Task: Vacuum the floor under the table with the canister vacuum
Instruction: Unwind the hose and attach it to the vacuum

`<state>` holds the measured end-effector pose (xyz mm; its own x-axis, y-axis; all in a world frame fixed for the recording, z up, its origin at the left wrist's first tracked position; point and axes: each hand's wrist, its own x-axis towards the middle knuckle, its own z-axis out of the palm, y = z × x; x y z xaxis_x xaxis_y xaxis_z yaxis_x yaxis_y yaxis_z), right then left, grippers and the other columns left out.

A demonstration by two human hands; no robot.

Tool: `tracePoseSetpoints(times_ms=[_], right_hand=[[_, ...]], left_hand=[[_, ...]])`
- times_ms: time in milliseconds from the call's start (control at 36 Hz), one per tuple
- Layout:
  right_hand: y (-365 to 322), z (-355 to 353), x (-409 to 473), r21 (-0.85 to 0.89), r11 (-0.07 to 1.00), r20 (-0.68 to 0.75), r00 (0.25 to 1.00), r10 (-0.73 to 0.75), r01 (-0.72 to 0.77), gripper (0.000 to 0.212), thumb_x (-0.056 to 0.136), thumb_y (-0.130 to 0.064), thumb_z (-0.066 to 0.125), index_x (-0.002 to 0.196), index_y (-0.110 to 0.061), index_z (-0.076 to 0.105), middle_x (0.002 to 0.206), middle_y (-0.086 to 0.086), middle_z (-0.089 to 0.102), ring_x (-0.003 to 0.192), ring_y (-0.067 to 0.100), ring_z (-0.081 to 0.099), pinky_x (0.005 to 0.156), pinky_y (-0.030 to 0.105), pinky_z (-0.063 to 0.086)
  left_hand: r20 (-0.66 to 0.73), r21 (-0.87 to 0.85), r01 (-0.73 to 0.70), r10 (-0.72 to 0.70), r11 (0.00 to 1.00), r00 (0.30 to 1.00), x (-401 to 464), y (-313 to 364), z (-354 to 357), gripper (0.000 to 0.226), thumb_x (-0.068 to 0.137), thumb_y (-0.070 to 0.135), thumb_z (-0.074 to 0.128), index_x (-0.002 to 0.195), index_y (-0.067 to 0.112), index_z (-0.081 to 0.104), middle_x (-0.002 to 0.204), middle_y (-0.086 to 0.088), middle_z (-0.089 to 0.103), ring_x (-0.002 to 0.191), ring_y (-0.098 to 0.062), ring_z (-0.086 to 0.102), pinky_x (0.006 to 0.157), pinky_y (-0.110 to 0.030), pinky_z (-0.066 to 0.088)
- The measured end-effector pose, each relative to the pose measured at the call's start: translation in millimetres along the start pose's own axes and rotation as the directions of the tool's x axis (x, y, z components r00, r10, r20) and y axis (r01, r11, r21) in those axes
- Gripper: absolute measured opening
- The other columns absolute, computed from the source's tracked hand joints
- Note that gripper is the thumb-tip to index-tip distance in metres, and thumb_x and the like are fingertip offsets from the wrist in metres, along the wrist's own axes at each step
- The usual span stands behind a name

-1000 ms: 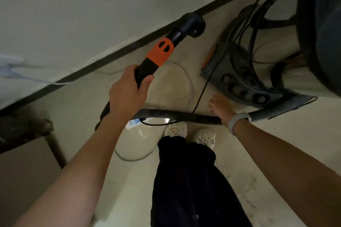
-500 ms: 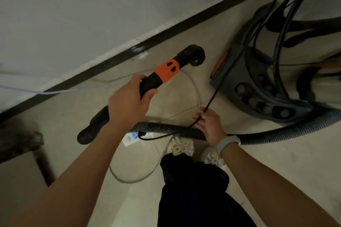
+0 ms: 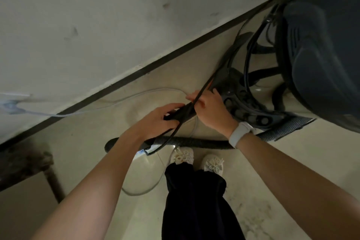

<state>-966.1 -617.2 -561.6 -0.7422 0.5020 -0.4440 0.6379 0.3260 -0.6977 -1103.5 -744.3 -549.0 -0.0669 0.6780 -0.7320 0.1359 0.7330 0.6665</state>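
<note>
My left hand grips the black vacuum hose handle in the middle of the view. Right beside it, my right hand, with a white band on the wrist, pinches the black power cord where it crosses the handle. The handle's orange part is hidden behind my hands. The ribbed grey hose runs along the floor under both arms toward the dark canister vacuum at the upper right. The canister's wheeled base stands just past my right hand.
A white wall with a dark baseboard runs diagonally behind the hands. A clear thin tube and a white power strip lie on the pale floor. A dark table corner and leg stand at the lower left. My feet are below the hose.
My right hand has risen from the hose on the floor to the handle, bringing the black cord with it. My left hand keeps hold of the handle, and the orange part is now covered.
</note>
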Motion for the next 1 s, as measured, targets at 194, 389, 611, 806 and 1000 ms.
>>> tracePoseSetpoints(times_ms=[194,389,611,806,1000], right_hand=[[-1,-13,0,-0.14,0.988,0.068,0.996,-0.055,0.064,0.029,0.091,-0.008,0.045,0.11,-0.008,0.067,0.113,0.006,0.065,0.11,0.021,0.055,0.107,0.035,0.025],[16,-24,-21,-0.433,0.856,0.369,0.922,-0.118,0.283,0.046,0.09,-0.029,0.057,0.134,-0.022,0.047,0.129,0.0,0.048,0.124,0.019,0.039,0.11,0.035,0.022],[-1,-27,-65,-0.483,0.872,0.333,0.938,0.097,0.081,0.032,0.083,-0.032,0.059,0.112,-0.02,0.051,0.107,0.001,0.051,0.097,0.024,0.055,0.075,0.033,0.037],[-17,-70,-125,-0.442,0.873,0.089,0.958,0.271,-0.206,0.035,0.08,-0.029,0.061,0.114,-0.02,0.055,0.106,0.002,0.059,0.1,0.023,0.058,0.088,0.037,0.045],[-59,-113,-190,-0.583,0.807,0.02,0.991,0.133,-0.097,0.03,0.076,-0.026,0.056,0.106,-0.031,0.059,0.099,-0.008,0.058,0.102,0.018,0.054,0.088,0.032,0.031]], left_hand=[[-0.15,0.445,-0.057,0.137,0.894,0.979,-5,6,23,0.06,0.087,0.044,0.061,0.141,0.033,0.035,0.122,0.003,0.059,0.105,-0.017,0.059,0.089,-0.038,0.049],[-0.17,0.477,-0.099,0.203,0.873,0.964,-15,0,30,0.038,0.101,0.026,0.042,0.137,0.015,0.049,0.106,-0.009,0.067,0.094,-0.026,0.064,0.079,-0.035,0.05],[-0.596,0.361,0.127,0.124,0.924,0.793,-64,-11,14,0.026,0.098,0.008,0.042,0.111,0.004,0.063,0.095,-0.015,0.066,0.086,-0.031,0.063,0.072,-0.029,0.041],[-0.566,0.336,0.35,-0.11,0.874,0.817,-88,-1,-3,0.073,0.093,0.018,0.055,0.153,0.015,0.013,0.157,-0.013,0.018,0.14,-0.035,0.025,0.11,-0.05,0.029],[-0.031,0.745,-0.078,0.151,0.662,0.988,-118,85,33,0.092,0.083,0.041,0.065,0.152,0.032,0.006,0.161,0.003,-0.004,0.147,-0.025,-0.008,0.118,-0.049,0.004]])
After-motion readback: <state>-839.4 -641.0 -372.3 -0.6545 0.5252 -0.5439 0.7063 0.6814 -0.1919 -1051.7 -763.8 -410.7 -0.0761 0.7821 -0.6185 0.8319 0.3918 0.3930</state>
